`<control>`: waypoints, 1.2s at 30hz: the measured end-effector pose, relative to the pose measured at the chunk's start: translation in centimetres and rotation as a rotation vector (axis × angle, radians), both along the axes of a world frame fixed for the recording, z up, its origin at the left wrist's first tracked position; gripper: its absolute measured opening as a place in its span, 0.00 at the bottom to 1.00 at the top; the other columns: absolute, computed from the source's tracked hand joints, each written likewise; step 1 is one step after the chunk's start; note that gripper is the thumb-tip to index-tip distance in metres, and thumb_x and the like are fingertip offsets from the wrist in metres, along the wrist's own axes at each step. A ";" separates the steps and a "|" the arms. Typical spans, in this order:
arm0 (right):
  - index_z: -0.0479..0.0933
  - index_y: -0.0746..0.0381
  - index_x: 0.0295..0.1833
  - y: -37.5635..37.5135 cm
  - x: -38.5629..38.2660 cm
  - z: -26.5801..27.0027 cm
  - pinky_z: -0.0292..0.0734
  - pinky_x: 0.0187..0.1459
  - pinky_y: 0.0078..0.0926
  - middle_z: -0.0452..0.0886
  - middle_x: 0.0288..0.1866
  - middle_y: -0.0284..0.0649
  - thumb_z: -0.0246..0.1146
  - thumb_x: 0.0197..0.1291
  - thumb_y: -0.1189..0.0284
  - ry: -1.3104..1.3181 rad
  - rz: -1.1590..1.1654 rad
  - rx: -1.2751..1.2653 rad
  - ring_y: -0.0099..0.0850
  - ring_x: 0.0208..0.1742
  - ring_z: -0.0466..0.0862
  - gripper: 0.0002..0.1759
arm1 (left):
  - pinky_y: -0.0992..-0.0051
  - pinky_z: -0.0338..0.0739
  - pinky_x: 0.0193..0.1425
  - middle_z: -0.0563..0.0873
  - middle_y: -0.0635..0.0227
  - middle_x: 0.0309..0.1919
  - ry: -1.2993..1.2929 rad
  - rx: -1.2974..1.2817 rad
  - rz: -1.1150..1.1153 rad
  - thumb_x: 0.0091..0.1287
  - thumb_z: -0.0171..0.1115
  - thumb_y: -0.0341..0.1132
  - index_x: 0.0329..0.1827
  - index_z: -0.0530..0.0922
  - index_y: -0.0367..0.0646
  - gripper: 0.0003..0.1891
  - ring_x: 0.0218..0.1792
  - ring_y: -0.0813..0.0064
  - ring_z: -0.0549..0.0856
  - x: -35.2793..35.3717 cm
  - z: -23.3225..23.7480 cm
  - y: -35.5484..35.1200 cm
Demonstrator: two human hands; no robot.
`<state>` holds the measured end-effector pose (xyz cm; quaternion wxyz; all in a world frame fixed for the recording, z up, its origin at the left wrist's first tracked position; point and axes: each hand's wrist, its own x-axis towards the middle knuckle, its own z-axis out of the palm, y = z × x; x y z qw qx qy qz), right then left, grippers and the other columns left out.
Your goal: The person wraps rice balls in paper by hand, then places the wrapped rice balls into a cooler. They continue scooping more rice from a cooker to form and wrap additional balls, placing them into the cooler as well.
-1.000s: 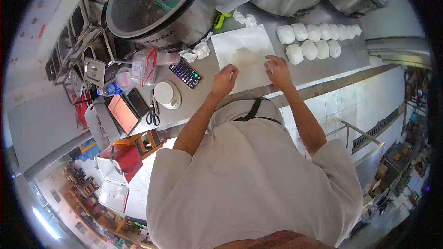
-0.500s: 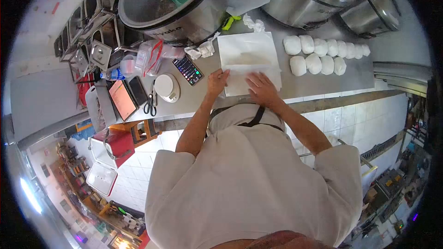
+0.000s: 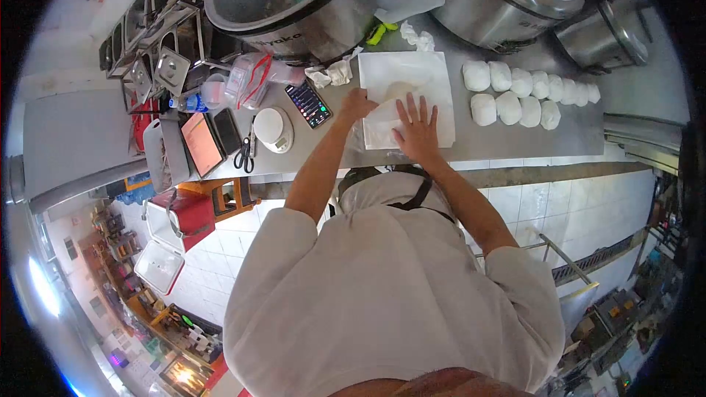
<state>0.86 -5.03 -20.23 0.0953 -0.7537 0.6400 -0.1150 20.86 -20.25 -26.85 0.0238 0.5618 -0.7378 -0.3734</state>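
White paper sheets (image 3: 428, 64) lie in a stack on the steel counter in front of me. A flap of the top sheet is folded over toward me, and a pale beige patch (image 3: 401, 90) shows at the fold; I cannot make out what it is. My left hand (image 3: 357, 105) is closed at the left edge of the paper, its fingertips on the folded sheet. Lying flat on the flap, my right hand (image 3: 419, 132) has its fingers spread. To the right, several white paper-wrapped bundles (image 3: 509, 108) sit in two rows.
Large steel cookers (image 3: 309, 37) line the back of the counter (image 3: 529, 143). Left of the paper are a phone (image 3: 308, 105), a white scale (image 3: 273, 130), scissors (image 3: 244, 156), a tablet (image 3: 202, 144) and plastic bags (image 3: 250, 81). Crumpled paper (image 3: 331, 73) lies near the cooker.
My right hand has moved from the near right edge onto the paper, fingers now spread. My left hand has shifted slightly farther from me along the left edge. The view has shifted slightly.
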 end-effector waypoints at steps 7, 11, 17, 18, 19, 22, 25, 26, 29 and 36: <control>0.51 0.57 0.84 0.0 -0.1 0.0 0.43 0.76 0.75 0.49 0.86 0.48 0.67 0.62 0.53 -0.051 0.008 -0.033 0.51 0.85 0.50 0.51 | 0.61 0.81 0.60 0.90 0.49 0.50 0.138 -0.355 0.173 0.53 0.76 0.53 0.57 0.85 0.40 0.33 0.52 0.53 0.88 -4.0 -1.3 -4.4; 0.52 0.57 0.84 0.3 -0.7 -0.4 0.42 0.76 0.75 0.49 0.86 0.48 0.66 0.62 0.53 -0.003 0.027 -0.022 0.51 0.85 0.51 0.50 | 0.64 0.81 0.57 0.90 0.52 0.44 0.413 -0.149 -0.021 0.53 0.76 0.54 0.46 0.84 0.36 0.29 0.47 0.58 0.88 -3.1 0.0 -8.4; 0.54 0.60 0.82 0.7 -0.5 -0.6 0.44 0.75 0.75 0.50 0.86 0.50 0.65 0.64 0.56 -0.056 0.010 -0.071 0.52 0.84 0.52 0.47 | 0.59 0.72 0.67 0.86 0.60 0.56 -0.073 -0.141 -0.675 0.66 0.61 0.47 0.54 0.81 0.42 0.20 0.58 0.57 0.83 -4.2 6.6 -6.7; 0.54 0.61 0.82 0.9 -0.3 -0.7 0.44 0.75 0.75 0.50 0.86 0.50 0.65 0.64 0.56 -0.046 -0.002 -0.076 0.53 0.84 0.53 0.46 | 0.54 0.64 0.77 0.83 0.63 0.64 -0.189 -0.172 -0.614 0.69 0.57 0.47 0.65 0.80 0.46 0.24 0.66 0.55 0.79 -5.7 5.5 -5.9; 0.55 0.61 0.82 1.2 0.0 -0.9 0.45 0.75 0.75 0.51 0.85 0.50 0.65 0.64 0.56 -0.037 -0.013 -0.079 0.53 0.84 0.53 0.46 | 0.54 0.64 0.78 0.83 0.64 0.66 -0.252 -0.222 -0.585 0.70 0.57 0.45 0.67 0.79 0.47 0.25 0.68 0.56 0.78 -6.8 5.6 -5.0; 0.56 0.61 0.82 0.3 0.4 -1.0 0.44 0.76 0.74 0.52 0.85 0.50 0.65 0.64 0.59 -0.039 -0.060 -0.084 0.53 0.84 0.54 0.45 | 0.55 0.61 0.81 0.79 0.66 0.71 -0.287 -0.339 -0.562 0.69 0.57 0.36 0.71 0.76 0.48 0.26 0.73 0.63 0.75 -8.1 6.4 -1.2; 0.57 0.61 0.81 0.9 0.3 -2.2 0.43 0.77 0.73 0.54 0.85 0.48 0.65 0.63 0.62 -0.031 -0.063 -0.053 0.51 0.84 0.54 0.44 | 0.55 0.60 0.82 0.79 0.64 0.71 -0.103 -0.658 -0.437 0.68 0.57 0.32 0.70 0.77 0.47 0.24 0.74 0.65 0.74 -6.7 6.3 4.9; 0.58 0.61 0.81 1.0 0.2 -1.7 0.43 0.77 0.73 0.54 0.85 0.48 0.65 0.62 0.63 -0.019 -0.052 -0.042 0.50 0.84 0.54 0.44 | 0.56 0.60 0.82 0.79 0.63 0.71 -0.084 -0.716 -0.394 0.68 0.57 0.32 0.69 0.78 0.46 0.24 0.74 0.65 0.74 -6.4 6.0 6.4; 0.62 0.61 0.79 0.6 -1.2 1.0 0.43 0.77 0.73 0.60 0.82 0.44 0.66 0.59 0.67 -0.205 0.039 -0.158 0.45 0.84 0.55 0.42 | 0.55 0.58 0.83 0.78 0.60 0.71 -0.064 -0.812 -0.308 0.69 0.57 0.32 0.68 0.78 0.44 0.23 0.75 0.65 0.73 -6.4 5.3 6.9; 0.70 0.60 0.74 -3.8 -6.4 0.6 0.45 0.78 0.68 0.71 0.76 0.38 0.67 0.56 0.72 0.097 0.166 -0.155 0.35 0.78 0.68 0.36 | 0.54 0.56 0.83 0.78 0.61 0.71 -0.002 -0.887 -0.343 0.69 0.59 0.36 0.67 0.78 0.41 0.23 0.75 0.66 0.72 -4.4 3.8 8.6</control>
